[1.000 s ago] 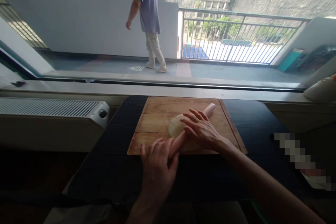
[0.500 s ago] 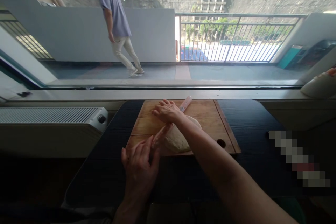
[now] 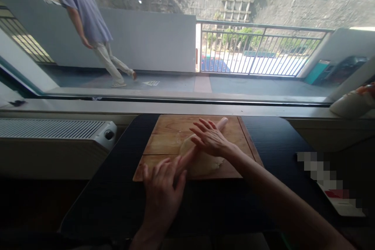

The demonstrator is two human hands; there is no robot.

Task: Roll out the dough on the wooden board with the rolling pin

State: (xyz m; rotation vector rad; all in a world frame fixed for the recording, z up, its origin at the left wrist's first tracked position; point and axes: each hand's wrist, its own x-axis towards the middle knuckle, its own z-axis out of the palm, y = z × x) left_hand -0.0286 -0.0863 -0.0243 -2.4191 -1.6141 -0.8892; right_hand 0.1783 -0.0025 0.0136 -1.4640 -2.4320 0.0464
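Observation:
A rolling pin (image 3: 188, 158) lies slantwise across a flattened piece of pale dough (image 3: 206, 164) on a wooden cutting board (image 3: 164, 140). My right hand (image 3: 211, 139) rests palm down on the upper part of the pin, fingers spread and stretched forward. The pin's far end sticks out beyond that hand. At the near end, my left hand (image 3: 163, 181) lies over the pin with its fingers extended and thumb apart. Neither hand is wrapped round it. Dough shows on both sides of the pin; part is hidden under my right hand and wrist.
The board sits on a dark table (image 3: 117, 168) against a windowsill (image 3: 175, 106). A white radiator (image 3: 58, 136) stands at left. At right are a partly blurred flat object (image 3: 348, 207) and a white rounded pot (image 3: 353, 101). A person (image 3: 88, 19) walks outside the window.
The rolling pin and my right hand have shifted right over the dough, and dough now shows left of the pin. My left hand moved slightly right. The person outside walked left.

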